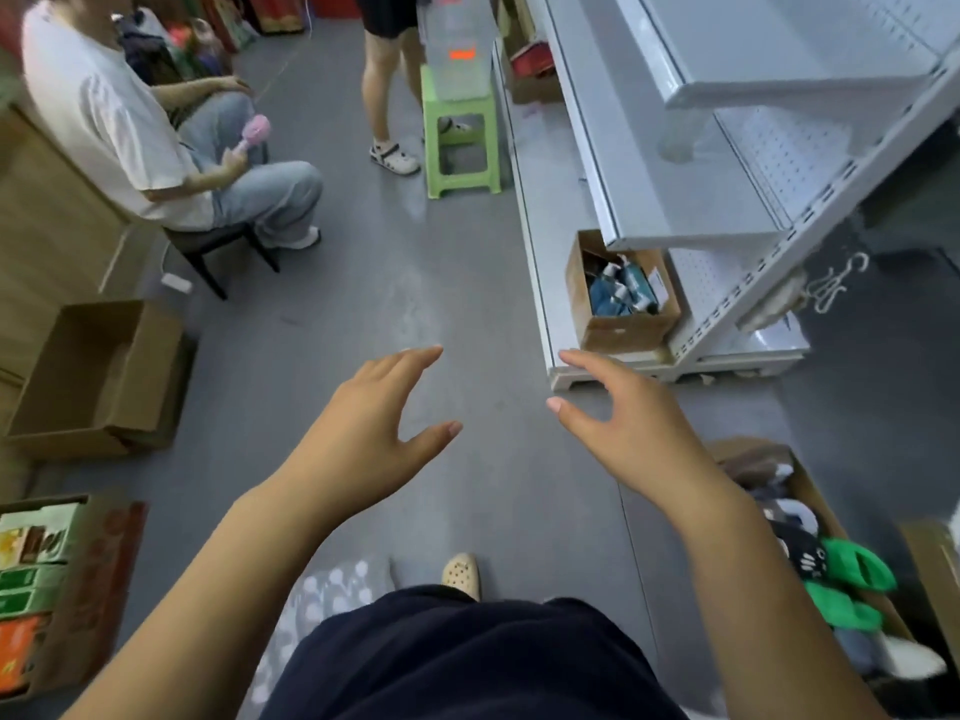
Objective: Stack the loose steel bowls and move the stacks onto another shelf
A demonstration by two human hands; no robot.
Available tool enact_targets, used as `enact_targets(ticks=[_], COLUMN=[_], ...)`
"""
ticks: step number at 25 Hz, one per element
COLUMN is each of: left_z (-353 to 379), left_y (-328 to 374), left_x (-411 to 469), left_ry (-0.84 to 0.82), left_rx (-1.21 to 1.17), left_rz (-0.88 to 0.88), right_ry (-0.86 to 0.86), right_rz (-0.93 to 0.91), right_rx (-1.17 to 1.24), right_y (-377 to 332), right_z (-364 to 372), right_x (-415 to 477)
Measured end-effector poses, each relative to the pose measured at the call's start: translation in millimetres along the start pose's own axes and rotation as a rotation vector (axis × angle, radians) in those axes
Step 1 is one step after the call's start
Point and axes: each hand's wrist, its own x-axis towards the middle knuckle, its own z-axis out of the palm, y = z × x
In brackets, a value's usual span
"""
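Over smooth grey floor (415, 283), both hands out front: left hand (379, 423) & right hand (623, 423) spread wide, fingers relaxed, holding nothing. White perforated-metal shelf unit (623, 200) to my right, cardboard box (618, 332) on its base. Can't tell where the steel bowls are.

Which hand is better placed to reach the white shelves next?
Right, probably. The right hand is open beside the near corner of the white shelves; the left hand, also open, is over the grey floor, farther from them.
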Motion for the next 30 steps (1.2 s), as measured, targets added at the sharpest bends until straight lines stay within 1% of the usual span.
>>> enact_targets(ticks=[3, 6, 9, 12, 17, 19, 25, 28, 30], left_z=[-20.7, -25.8, -28.2, -40.4, -62.8, -64.4, -69.1, -74.6, -83.0], left_y=[-15.0, -21.1, -21.4, -17.5, -12.0, -15.1, -41.9, -59.0, -72.0], left_x=[63.3, 121.0, 187.9, 259.0, 360.9, 390.5, 478.9, 546.3, 595.4], left_ry=[0.03, 0.025, 0.037, 0.097, 0.18, 0.194, 0.154, 0.114, 0.084], left_rx=[-0.035, -0.112, -0.114, -0.093, -0.081, -0.09, -0.104, -0.111, -0.113], left_rz=[0.011, 0.002, 0.033, 0.045, 0.011, 0.004, -0.025, 0.048, 0.123], right_ry=[0.019, 0.015, 0.028, 0.05, -0.016, -0.013, 0.02, 0.093, 0.194], right_rz=[0.018, 0.038, 0.033, 0.004, -0.062, -0.079, -0.045, -0.004, 0.007], right_rx=[-0.001, 0.0, -0.027, -0.028, -0.058, -0.07, -0.02, 0.022, 0.05], right_y=[-9.7, -10.8, -4.0, -1.5, -4.7, -6.3, -3.1, -6.6, -9.5], right_z=[-6.9, -21.3, -39.4, -63.9, -112.2, -126.4, -141.7, -143.5, -144.1], right_x=[60.9, 114.2, 173.1, 241.8, 355.7, 392.3, 472.9, 517.9, 550.8])
